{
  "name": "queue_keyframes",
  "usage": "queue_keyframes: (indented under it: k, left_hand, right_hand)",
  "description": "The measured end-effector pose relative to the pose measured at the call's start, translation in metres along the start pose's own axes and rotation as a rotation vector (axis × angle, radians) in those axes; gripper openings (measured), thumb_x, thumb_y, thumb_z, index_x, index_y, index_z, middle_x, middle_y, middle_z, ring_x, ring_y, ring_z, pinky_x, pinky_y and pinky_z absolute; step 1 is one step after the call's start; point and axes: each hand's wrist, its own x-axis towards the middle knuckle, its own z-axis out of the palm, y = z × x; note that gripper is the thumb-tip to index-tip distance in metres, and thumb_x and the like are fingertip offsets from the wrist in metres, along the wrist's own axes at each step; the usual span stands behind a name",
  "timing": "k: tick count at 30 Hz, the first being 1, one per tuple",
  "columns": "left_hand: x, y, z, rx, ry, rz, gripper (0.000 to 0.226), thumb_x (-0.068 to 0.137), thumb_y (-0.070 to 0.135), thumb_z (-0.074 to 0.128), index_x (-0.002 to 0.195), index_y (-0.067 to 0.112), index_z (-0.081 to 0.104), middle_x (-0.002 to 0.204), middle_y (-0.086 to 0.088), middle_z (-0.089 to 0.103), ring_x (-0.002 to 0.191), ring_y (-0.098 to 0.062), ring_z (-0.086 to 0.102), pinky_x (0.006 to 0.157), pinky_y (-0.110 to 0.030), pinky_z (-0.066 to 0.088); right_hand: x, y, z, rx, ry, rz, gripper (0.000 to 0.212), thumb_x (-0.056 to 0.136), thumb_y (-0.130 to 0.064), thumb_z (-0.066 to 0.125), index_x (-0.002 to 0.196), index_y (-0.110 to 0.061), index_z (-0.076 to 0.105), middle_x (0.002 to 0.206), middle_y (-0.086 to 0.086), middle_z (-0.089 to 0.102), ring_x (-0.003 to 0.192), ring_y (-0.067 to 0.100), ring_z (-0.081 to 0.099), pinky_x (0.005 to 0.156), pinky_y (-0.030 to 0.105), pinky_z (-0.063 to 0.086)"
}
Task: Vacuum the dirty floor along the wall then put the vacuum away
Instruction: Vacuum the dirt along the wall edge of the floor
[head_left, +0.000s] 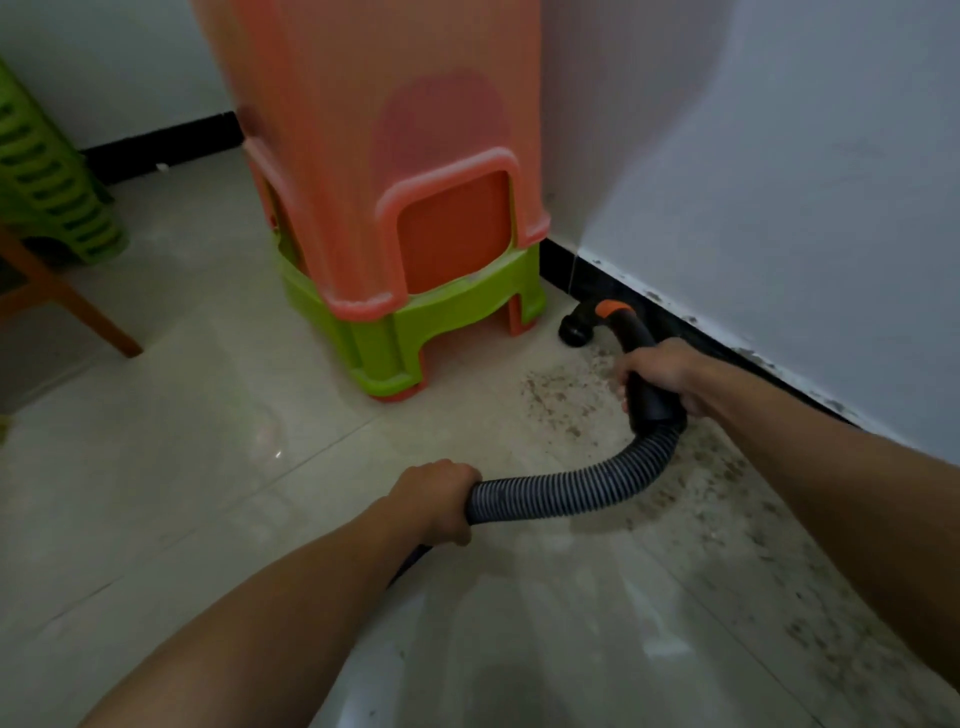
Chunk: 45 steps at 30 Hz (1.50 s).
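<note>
Vacuuming step, early | our right grip (657, 376) wraps the vacuum handle (631, 332), left grip (441, 493) clasps the ribbed hose (571, 491) | nozzle (575, 332) down at the floor (208, 467) in the corner, beside stacked plastic stools (415, 260) | next, we judge: draw the nozzle back through the dirt (561, 389) along the baseboard (727, 353).

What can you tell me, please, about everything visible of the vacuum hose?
The vacuum hose is a ribbed, grey-black flexible tube, seemingly plastic, curving in a U above the floor. It ends in a rigid black handle with an orange trim and a round nozzle held low beside the black baseboard. The right hand grips the handle; the left hand grips the ribbed part, beyond which it passes from view. Beneath it lie dirt specks.
</note>
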Motion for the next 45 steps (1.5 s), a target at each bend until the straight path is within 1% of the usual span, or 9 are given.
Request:
queue_keyframes:
  k: [6,10,16,21,25,29,37,42,45]
  left_hand:
    - [0.01,-0.006,0.009,-0.199,0.075,-0.09,0.034,0.069,0.027,0.075,0.096,0.025,0.056,0.094,0.001,0.064,0.085,-0.02,0.061,0.066,-0.029,0.046]
    - [0.038,0.006,-0.002,-0.203,0.07,-0.034,0.033,0.069,0.027,0.074,0.097,0.022,0.057,0.095,-0.002,0.065,0.087,-0.022,0.062,0.069,-0.032,0.052]
    - [0.072,0.038,-0.008,-0.196,0.017,0.062,0.028,0.07,0.026,0.074,0.09,0.026,0.054,0.09,0.0,0.064,0.084,-0.022,0.062,0.062,-0.029,0.044]
    - [0.076,0.032,-0.011,-0.211,0.018,0.071,0.029,0.07,0.023,0.076,0.09,0.026,0.055,0.088,0.0,0.063,0.082,-0.021,0.061,0.062,-0.029,0.044]
    - [0.061,0.012,-0.013,-0.239,0.055,0.018,0.03,0.068,0.023,0.075,0.091,0.028,0.055,0.09,0.001,0.064,0.083,-0.02,0.06,0.062,-0.028,0.043]
    - [0.039,0.008,-0.01,-0.231,0.072,-0.026,0.031,0.067,0.025,0.076,0.091,0.027,0.056,0.094,0.002,0.065,0.085,-0.02,0.06,0.066,-0.029,0.044]
    - [0.01,0.054,-0.003,-0.107,0.01,-0.02,0.029,0.069,0.022,0.075,0.088,0.028,0.054,0.092,0.002,0.064,0.086,-0.02,0.062,0.067,-0.03,0.048]
    - [0.002,0.078,0.001,-0.047,-0.007,0.011,0.03,0.068,0.024,0.076,0.088,0.029,0.053,0.095,0.001,0.066,0.087,-0.019,0.062,0.068,-0.03,0.049]
    - [-0.003,0.08,0.001,-0.027,-0.015,0.015,0.03,0.068,0.024,0.076,0.088,0.029,0.053,0.095,0.001,0.066,0.088,-0.019,0.062,0.069,-0.03,0.049]
  right_hand:
    - [0.019,-0.016,-0.007,-0.108,0.126,-0.017,0.025,0.073,-0.004,0.067,0.094,0.0,0.055,0.084,0.022,0.066,0.067,0.034,0.066,0.047,0.037,0.055]
    - [0.018,-0.01,-0.023,-0.122,0.142,0.031,0.032,0.072,-0.005,0.068,0.1,0.001,0.053,0.095,0.026,0.067,0.082,0.042,0.069,0.074,0.054,0.059]
    - [-0.01,0.025,-0.057,0.043,0.103,0.155,0.028,0.079,-0.004,0.064,0.104,0.006,0.056,0.077,0.023,0.068,0.05,0.03,0.066,0.049,0.038,0.056]
    - [-0.022,0.052,-0.054,0.261,0.004,0.156,0.007,0.083,-0.007,0.059,0.085,-0.001,0.057,0.068,0.014,0.063,0.054,0.025,0.064,0.054,0.032,0.054]
    - [-0.011,0.046,-0.042,0.334,-0.048,0.148,0.012,0.082,-0.007,0.054,0.071,-0.005,0.054,0.06,0.011,0.06,0.048,0.023,0.06,0.051,0.03,0.054]
    - [-0.007,0.036,-0.037,0.303,-0.093,0.126,0.003,0.081,-0.005,0.057,0.078,-0.004,0.056,0.06,0.011,0.062,0.049,0.023,0.062,0.053,0.032,0.055]
    - [-0.032,0.07,-0.056,0.245,-0.058,0.096,0.019,0.078,-0.002,0.06,0.096,0.003,0.056,0.062,0.016,0.064,0.048,0.027,0.064,0.054,0.035,0.056]
    - [-0.052,0.089,-0.069,0.232,-0.062,0.069,0.03,0.074,-0.003,0.061,0.103,0.003,0.055,0.084,0.023,0.062,0.074,0.034,0.061,0.086,0.053,0.054]
    - [-0.06,0.097,-0.067,0.232,-0.109,0.088,0.029,0.075,-0.005,0.062,0.103,0.002,0.055,0.073,0.019,0.066,0.063,0.031,0.064,0.072,0.045,0.058]
